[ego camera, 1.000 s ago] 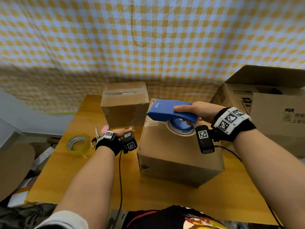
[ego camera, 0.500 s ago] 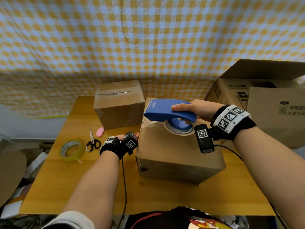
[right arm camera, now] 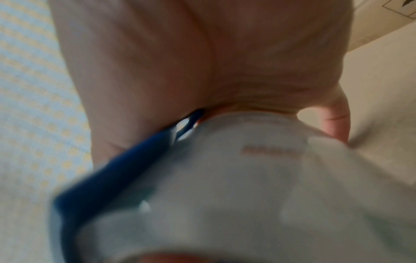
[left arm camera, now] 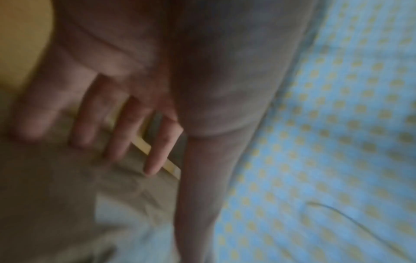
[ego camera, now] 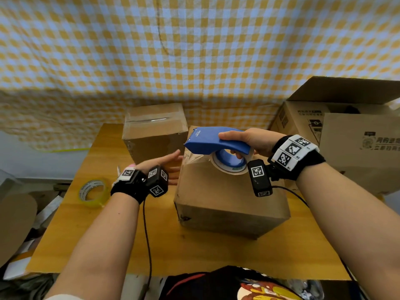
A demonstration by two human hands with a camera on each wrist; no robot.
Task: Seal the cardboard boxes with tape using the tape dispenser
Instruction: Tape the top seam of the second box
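A brown cardboard box (ego camera: 229, 198) stands in the middle of the wooden table (ego camera: 93, 239). My right hand (ego camera: 249, 141) grips the blue tape dispenser (ego camera: 214, 141) above the box's far top edge; its roll of clear tape (ego camera: 229, 167) hangs under the handle. In the right wrist view the blue dispenser (right arm camera: 117, 170) and the tape roll (right arm camera: 243, 186) fill the blurred frame. My left hand (ego camera: 166, 165) is beside the box's upper left corner, fingers (left arm camera: 155, 156) straight and spread, at the box's edge. A second box (ego camera: 153, 131), taped on top, stands behind.
A yellowish tape roll (ego camera: 93, 191) lies on the table's left part. A pink object (ego camera: 130, 165) peeks out behind my left wrist. A large open carton (ego camera: 342, 126) stands at the right. A checked cloth (ego camera: 194, 50) hangs behind the table.
My left hand has risen from low beside the box to its upper left corner, and its fingers have spread. The dispenser stays above the box's top in my right hand.
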